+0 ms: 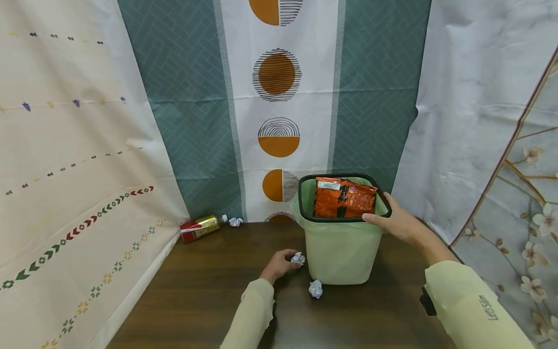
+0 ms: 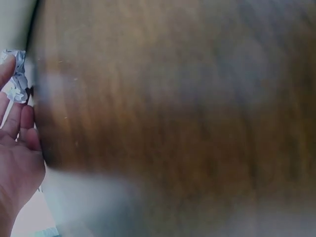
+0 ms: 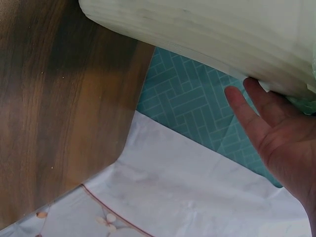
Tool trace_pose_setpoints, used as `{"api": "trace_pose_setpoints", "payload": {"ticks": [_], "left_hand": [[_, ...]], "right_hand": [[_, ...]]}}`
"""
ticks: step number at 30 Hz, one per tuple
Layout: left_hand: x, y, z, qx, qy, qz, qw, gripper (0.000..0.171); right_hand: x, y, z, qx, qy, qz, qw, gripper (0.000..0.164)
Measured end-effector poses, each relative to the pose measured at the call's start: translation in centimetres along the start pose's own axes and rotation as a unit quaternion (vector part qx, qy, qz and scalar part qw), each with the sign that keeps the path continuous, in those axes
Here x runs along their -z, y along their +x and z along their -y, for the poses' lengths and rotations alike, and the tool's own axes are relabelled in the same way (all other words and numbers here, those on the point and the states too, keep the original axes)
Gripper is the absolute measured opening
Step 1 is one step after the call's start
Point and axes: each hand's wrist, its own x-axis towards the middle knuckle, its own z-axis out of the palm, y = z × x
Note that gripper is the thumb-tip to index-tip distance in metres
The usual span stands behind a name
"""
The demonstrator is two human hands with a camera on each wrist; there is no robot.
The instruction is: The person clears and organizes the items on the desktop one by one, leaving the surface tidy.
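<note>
Pale sleeves (image 1: pixel 462 291) lie nearest in the head view; I record the left hand (image 1: pixel 278 265) pinching a paper ball (image 1: pixel 298 259) just beside the bin (image 1: pixel 344 257), the right hand (image 1: pixel 400 224), well apart, gripping the bin's rim (image 1: pixel 327 219). Left wrist view: paper ball against the thumb (image 2: pixel 6 71). Right wrist view: fingers (image 3: pixel 245 109) at the bin's side.

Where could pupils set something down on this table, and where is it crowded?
Bare wood: between the bottle and the left hand; in front of the bin, between the near paper ball and right sleeve. Crowded: the bin's left, where that hand pinches another ball.
</note>
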Motion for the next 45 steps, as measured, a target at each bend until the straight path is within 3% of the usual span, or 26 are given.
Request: {"api": "trace_pose_setpoints", "payload": {"ticks": [12,23,36,45], "left_hand": [[1.3,-0.8,-0.7,0.034,-0.017,-0.019,0.9991,0.04],[3.4,-1.9,-0.9,0.039,-0.059,-0.049,0.9963,0.043],[6.0,-2.2,-2.7,0.061,-0.086,-0.082,0.9911,0.049],[8.0,-2.3,-3.9,0.022,-0.109,-0.118,0.9867,0.045]], "right_hand": [[0.0,-0.1,0.0,0.007,0.001,-0.001,1.0,0.114],[0.0,-0.1,-0.1,0.016,0.0,0.001,1.0,0.115],[0.0,-0.3,0.0,0.012,0.005,-0.001,1.0,0.115],[-0.1,-0.3,0.1,0.023,0.018,-0.001,1.0,0.115]]}}
